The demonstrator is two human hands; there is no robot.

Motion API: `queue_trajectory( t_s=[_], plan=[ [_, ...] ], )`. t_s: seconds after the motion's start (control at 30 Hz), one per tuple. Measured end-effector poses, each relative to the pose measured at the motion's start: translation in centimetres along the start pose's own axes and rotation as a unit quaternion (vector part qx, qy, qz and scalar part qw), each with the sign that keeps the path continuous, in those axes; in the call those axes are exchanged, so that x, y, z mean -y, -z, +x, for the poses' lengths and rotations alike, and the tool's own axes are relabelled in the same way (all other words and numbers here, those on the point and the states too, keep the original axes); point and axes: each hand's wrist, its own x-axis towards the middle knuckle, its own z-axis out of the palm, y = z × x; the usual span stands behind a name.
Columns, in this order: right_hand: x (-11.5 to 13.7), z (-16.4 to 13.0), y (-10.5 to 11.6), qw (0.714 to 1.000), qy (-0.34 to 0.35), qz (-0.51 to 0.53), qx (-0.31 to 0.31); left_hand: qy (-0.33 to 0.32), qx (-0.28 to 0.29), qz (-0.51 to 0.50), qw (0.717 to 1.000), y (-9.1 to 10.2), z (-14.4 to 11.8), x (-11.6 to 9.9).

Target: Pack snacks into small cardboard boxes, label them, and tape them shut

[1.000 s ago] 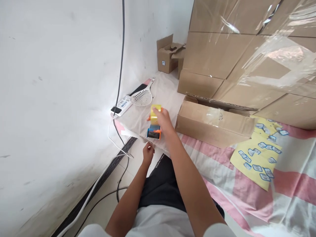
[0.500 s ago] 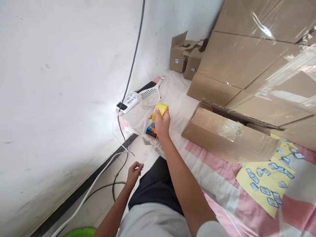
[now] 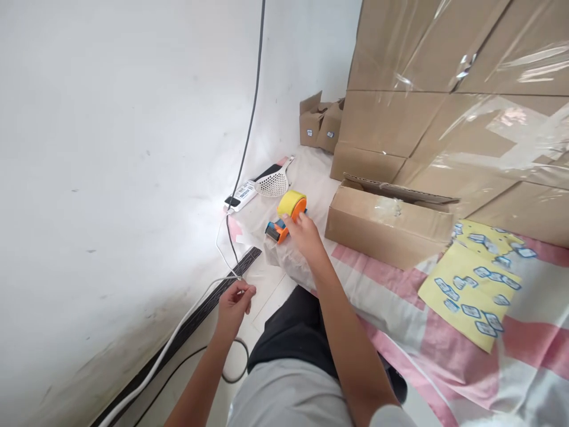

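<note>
A tape dispenser [image 3: 278, 230], orange and blue with a wide yellow roll of tape on it, is on or just above the pale sheet near the bed's corner. My right hand [image 3: 304, 233] grips its near side, with the thumb by the yellow roll and the fingers at the orange hub. My left hand [image 3: 236, 299] is held lower, over the floor by the wall, with thumb and fingers pinched together. Whatever may be between those fingertips is too small to make out. The white cables pass close behind this hand.
A white slotted scoop [image 3: 272, 184] and a white box [image 3: 242, 196] lie beyond the dispenser. An open cardboard box [image 3: 391, 228] stands to the right, with yellow sheets [image 3: 466, 290] bearing small stickers nearby. Taped cardboard [image 3: 395, 118] rises behind. A black cable [image 3: 254, 98] hangs along the wall.
My right hand has shifted from the top of the tape roll to the dispenser's near side, and the dispenser has turned. My left hand has come up slightly, still pinched. The view has swung right.
</note>
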Motion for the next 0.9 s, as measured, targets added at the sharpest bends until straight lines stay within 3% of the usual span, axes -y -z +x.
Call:
queue_trajectory(
  t_s=[0.07,0.13,0.2,0.27,0.33,0.43,0.6,0.67,0.8,0.9],
  plan=[
    [0.5,-3.5,0.9,0.995,-0.022,-0.097,0.021,-0.021,0.002,-0.012,1.000,-0.5,0.1,-1.5],
    [0.7,-6.7,1.4,0.980,-0.103,-0.148,0.082,-0.041,0.014,-0.023,0.999,-1.3,-0.1,-3.0],
    [0.9,-8.9,1.8,0.967,-0.178,-0.086,0.159,-0.067,0.045,-0.029,0.996,-2.4,-0.4,-4.3],
    [1.3,-9.9,2.2,0.967,-0.168,0.019,0.192,-0.089,0.090,-0.030,0.992,-3.8,-0.9,-5.4],
    [2.1,-10.1,2.7,0.978,-0.097,0.056,0.176,-0.097,0.117,-0.035,0.988,-5.4,-1.4,-6.2],
    [3.2,-10.2,3.9,0.993,-0.017,0.025,0.114,-0.091,0.112,-0.055,0.988,-7.7,-1.9,-7.2],
    [4.4,-10.8,6.4,0.991,0.109,0.070,-0.021,-0.073,0.135,-0.052,0.987,-10.8,-2.2,-8.6],
    [5.0,-10.8,7.7,0.987,0.123,0.090,-0.053,-0.059,0.148,-0.042,0.986,-11.9,-2.2,-8.9],
    [6.6,-10.6,10.3,0.994,0.083,0.074,-0.015,-0.047,0.158,-0.035,0.986,-13.8,-1.5,-9.6],
    [7.5,-10.3,12.3,0.994,0.073,0.076,-0.020,-0.057,0.155,-0.030,0.986,-15.2,-1.0,-10.6]
  ],
)
